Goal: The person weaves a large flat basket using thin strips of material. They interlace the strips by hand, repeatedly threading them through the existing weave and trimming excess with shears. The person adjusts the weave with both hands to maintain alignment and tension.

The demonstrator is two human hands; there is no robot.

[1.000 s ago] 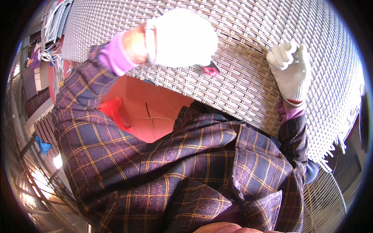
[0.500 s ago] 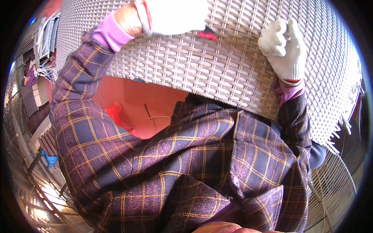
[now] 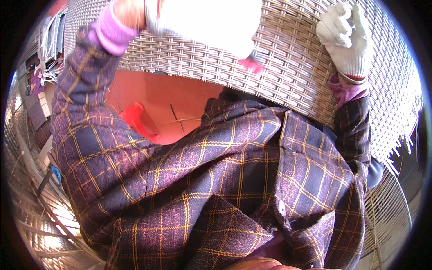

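Observation:
A large panel of grey-beige woven wicker (image 3: 216, 63) spans the upper part of the view, its near edge facing my body. My left hand (image 3: 202, 22) is over its far left part in a white glove, so washed out by glare that its fingers do not show. From the glove's lower right side sticks out a red and dark end (image 3: 253, 64) of something, its rest hidden. My right hand (image 3: 344, 40), in a white knitted glove, rests on the wicker at the right. Its fingers are partly bent and apart, and nothing shows in it.
Loose strand ends (image 3: 398, 150) fringe the wicker at the right. A red plastic object (image 3: 139, 121) lies on the reddish floor (image 3: 157, 94) below the near edge. Bundled strands (image 3: 51, 72) are at the far left, and a coil of thin strands (image 3: 387, 216) at the lower right.
The whole view has shifted, with the wicker edge higher in the picture. My left hand has come nearer to me over the wicker. My right hand keeps its pose on the panel.

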